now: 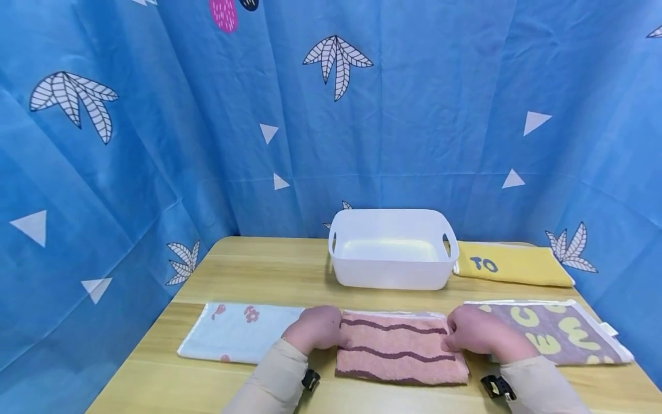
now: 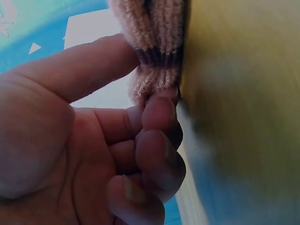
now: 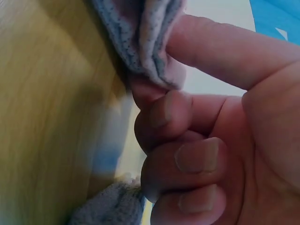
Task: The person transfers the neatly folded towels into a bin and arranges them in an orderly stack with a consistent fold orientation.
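Note:
A folded pink towel (image 1: 395,345) with wavy maroon stripes lies in front of me on the wooden table. My left hand (image 1: 318,328) pinches its left side between thumb and fingers; the folded layers of pink terry (image 2: 157,28) show between them in the left wrist view. At the opposite side, my right hand (image 1: 478,330) pinches the towel's right edge, and the layers (image 3: 150,37) stack between thumb and curled fingers in the right wrist view. A white plastic basket (image 1: 390,275) with side handle holes stands just behind the towel.
On the left lies a folded white towel (image 1: 238,330) with pink flowers, partly behind my left hand. A purple towel (image 1: 558,328) with yellow letters is at the right, and a folded yellow towel (image 1: 517,264) lies beside the basket. Blue curtain (image 1: 414,115) surrounds the table (image 1: 274,264).

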A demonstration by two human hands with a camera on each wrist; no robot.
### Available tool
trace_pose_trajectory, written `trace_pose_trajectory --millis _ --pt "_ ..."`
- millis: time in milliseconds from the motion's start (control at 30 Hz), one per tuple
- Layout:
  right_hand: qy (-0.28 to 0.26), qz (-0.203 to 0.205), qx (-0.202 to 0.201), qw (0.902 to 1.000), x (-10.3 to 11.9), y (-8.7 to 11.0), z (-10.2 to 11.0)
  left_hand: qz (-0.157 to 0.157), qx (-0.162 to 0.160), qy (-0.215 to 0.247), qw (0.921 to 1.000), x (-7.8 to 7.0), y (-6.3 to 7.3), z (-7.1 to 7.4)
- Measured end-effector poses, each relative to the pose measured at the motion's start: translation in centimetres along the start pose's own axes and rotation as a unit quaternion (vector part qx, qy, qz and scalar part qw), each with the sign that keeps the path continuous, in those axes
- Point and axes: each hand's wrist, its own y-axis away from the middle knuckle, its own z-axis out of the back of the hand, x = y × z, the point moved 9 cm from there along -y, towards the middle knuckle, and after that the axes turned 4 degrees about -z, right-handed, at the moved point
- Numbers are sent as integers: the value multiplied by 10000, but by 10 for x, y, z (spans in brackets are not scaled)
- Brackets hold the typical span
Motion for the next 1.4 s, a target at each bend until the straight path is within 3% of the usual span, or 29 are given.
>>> trace_pose_trajectory --millis 333,800,967,1167,1400 --pt "152 72 115 9998 1 1 -3 4 186 2 9998 1 2 -2" --pt "87 270 328 9991 -2 5 -12 -59 317 551 9980 3 2 -8" --pt "230 379 233 9987 1 5 -5 -254 253 386 9986 0 -1 -1" --pt "266 483 290 9981 5 7 -1 -344 339 192 9986 0 -2 -2" --pt "127 929 280 9952 10 11 4 -466 307 184 9983 -1 -2 -1"
